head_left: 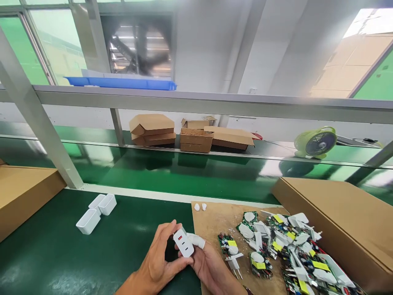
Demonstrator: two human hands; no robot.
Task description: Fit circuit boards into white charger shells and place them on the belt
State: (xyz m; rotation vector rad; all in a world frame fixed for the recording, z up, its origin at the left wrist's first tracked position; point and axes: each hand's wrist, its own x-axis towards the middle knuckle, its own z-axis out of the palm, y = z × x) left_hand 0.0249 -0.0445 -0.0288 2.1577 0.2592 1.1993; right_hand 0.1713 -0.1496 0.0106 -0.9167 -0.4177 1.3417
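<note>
A white charger [183, 243] with several port slots on its face, one of them red, is held between my two hands. My left hand [159, 256] grips it at the left side with thumb and fingers. From the right, my right hand [208, 260] holds it too, a white wrap on one finger. Just right of my hands, circuit boards [259, 262] with yellow tape and white pads lie on a brown cardboard sheet [211, 221]. A larger heap of such boards [294, 246] with white plastic parts spreads beyond them.
White open plastic shells [88, 221] stand on the green table at left. Cardboard boxes [344, 217] [27, 192] flank both sides. Behind a metal frame are small cartons [196, 140] and a green fan [316, 142]; a blue tray [123, 83] rests on the upper rail.
</note>
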